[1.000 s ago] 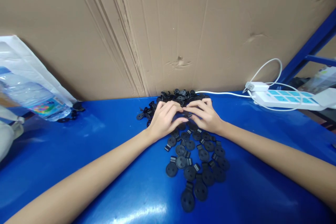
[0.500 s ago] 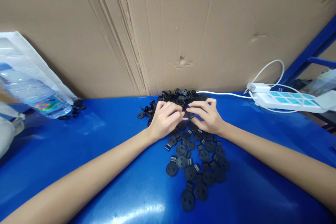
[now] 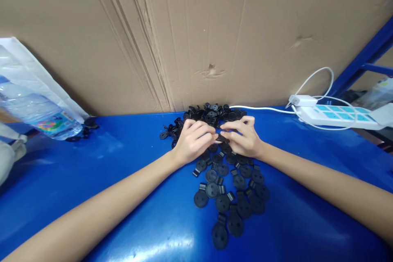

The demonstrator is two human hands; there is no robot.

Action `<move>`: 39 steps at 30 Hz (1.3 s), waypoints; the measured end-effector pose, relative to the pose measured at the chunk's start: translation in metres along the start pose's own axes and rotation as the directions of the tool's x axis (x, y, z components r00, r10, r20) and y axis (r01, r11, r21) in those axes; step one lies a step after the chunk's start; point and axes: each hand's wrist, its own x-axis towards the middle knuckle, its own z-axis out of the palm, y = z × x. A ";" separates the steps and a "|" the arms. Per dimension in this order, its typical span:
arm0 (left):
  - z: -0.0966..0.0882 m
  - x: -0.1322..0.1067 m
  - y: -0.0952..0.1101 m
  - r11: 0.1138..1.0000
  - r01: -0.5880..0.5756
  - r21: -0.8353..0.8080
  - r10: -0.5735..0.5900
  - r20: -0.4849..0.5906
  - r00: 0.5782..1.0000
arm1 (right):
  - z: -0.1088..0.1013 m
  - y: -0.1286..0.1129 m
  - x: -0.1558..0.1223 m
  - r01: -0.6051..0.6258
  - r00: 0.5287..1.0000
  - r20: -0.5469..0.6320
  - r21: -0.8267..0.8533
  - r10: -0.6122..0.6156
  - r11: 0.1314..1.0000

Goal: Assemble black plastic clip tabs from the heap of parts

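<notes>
My left hand (image 3: 194,140) and my right hand (image 3: 244,138) meet over the blue table (image 3: 138,208), fingertips almost touching. Between them is a black plastic clip (image 3: 222,137), pinched by the fingers of both hands and partly covered by them. Just behind the hands lies a heap of small black plastic pieces (image 3: 211,114). Closer to me, several black round clips (image 3: 220,235) with two holes and a short ridged tab are spread over the table, some overlapping.
Cardboard (image 3: 208,41) stands upright along the table's back edge. At the left a water bottle (image 3: 46,110) leans by a white bag, with a few black pieces beside it. A power strip (image 3: 337,116) with a white cable (image 3: 264,109) and charger lies at the right, near a blue frame (image 3: 365,61).
My right fingers have closed in around the black clip, which now shows more between the two hands. The heap and the spread clips look the same; the view has shifted slightly.
</notes>
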 end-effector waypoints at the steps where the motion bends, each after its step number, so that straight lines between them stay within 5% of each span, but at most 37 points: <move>1: 0.000 0.000 0.000 1.000 0.013 -0.013 -0.013 0.011 1.000 | 0.000 0.000 -0.001 -0.011 1.000 0.005 -0.001 0.011 1.000; 10: 0.000 -0.002 -0.002 0.988 0.043 -0.150 -0.047 -0.022 0.999 | 0.000 0.001 0.000 -0.027 1.000 0.011 -0.028 0.028 0.999; 39: -0.003 0.003 0.003 0.994 0.016 -0.110 -0.010 0.059 0.998 | 0.000 0.000 0.004 -0.065 0.997 0.034 0.041 0.064 0.997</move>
